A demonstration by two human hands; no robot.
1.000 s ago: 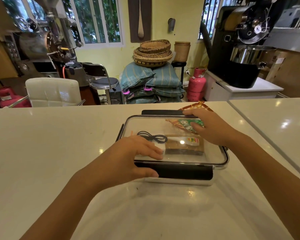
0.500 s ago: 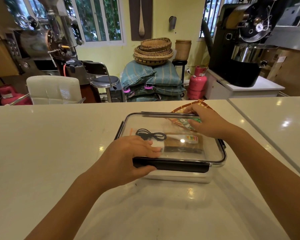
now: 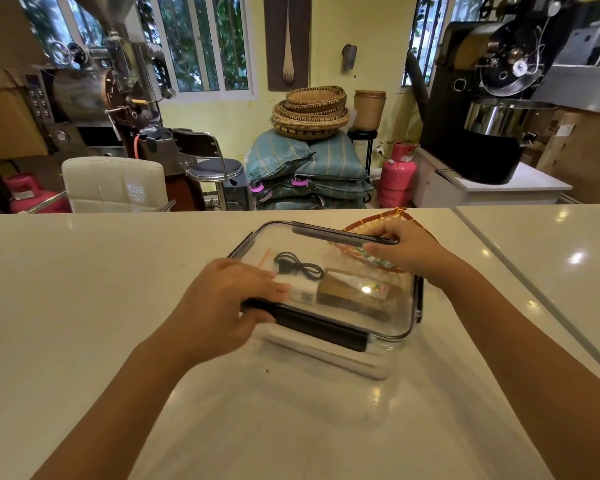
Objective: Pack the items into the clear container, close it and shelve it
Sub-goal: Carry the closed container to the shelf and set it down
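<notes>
The clear container [image 3: 293, 242] has its lid on and black latches along its sides; the near latch [image 3: 321, 330] faces me. The container is tilted above the white counter [image 3: 84, 306]. My left hand [image 3: 222, 306] grips its near left edge, thumb under the latch. My right hand [image 3: 407, 251] grips its far right edge. Through the lid I see a coiled black cable [image 3: 298, 266], a brown packet [image 3: 354, 296] and a small white item [image 3: 302, 294]. An orange patterned piece [image 3: 397, 214] shows behind my right hand; whether it lies inside the container I cannot tell.
A second counter slab [image 3: 551, 271] joins on the right across a seam. Beyond the counter stand a white chair [image 3: 115, 185], a stool [image 3: 212, 168], stacked blue sacks [image 3: 309, 168] topped with woven baskets, a pink gas cylinder [image 3: 395, 178] and roasting machines on both sides.
The container lay flat on the counter one second ago. Both hands have since raised it and turned it slightly, so it now sits tilted above the counter.
</notes>
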